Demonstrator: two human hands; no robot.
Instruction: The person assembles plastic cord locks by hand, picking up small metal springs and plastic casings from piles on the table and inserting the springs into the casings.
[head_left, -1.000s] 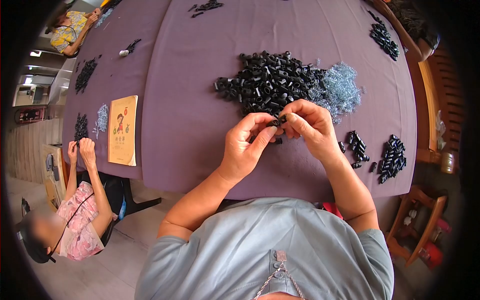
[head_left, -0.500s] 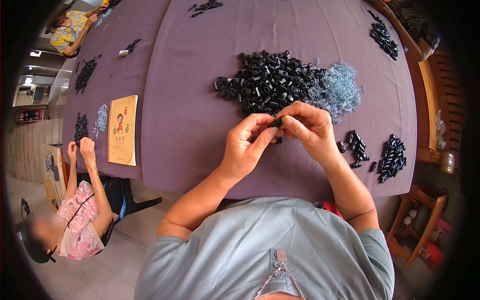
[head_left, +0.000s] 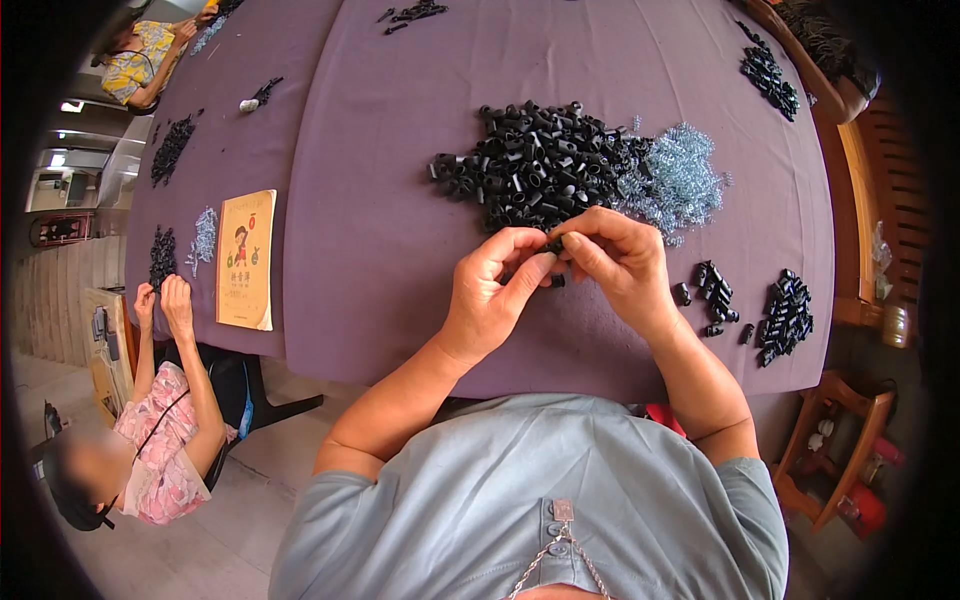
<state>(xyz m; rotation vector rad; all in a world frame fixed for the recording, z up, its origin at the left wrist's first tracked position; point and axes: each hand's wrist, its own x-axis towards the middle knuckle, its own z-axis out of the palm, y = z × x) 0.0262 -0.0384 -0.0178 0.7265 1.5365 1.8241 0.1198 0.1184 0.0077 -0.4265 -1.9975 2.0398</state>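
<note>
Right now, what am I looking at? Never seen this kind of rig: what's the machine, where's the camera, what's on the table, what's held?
There's no machine: these are a person's bare hands, seen by one camera on their head, looking forward and down. The left hand and right hand meet at the fingertips, pinching a small black part; the fingers hide its details.

On the purple cloth, just beyond them, lies a heap of short black tubes, touching a pile of pale bluish coils that look like springs. To the right are two smaller groups of black pieces; to the left, a yellowish booklet. Others work around the table.
</note>
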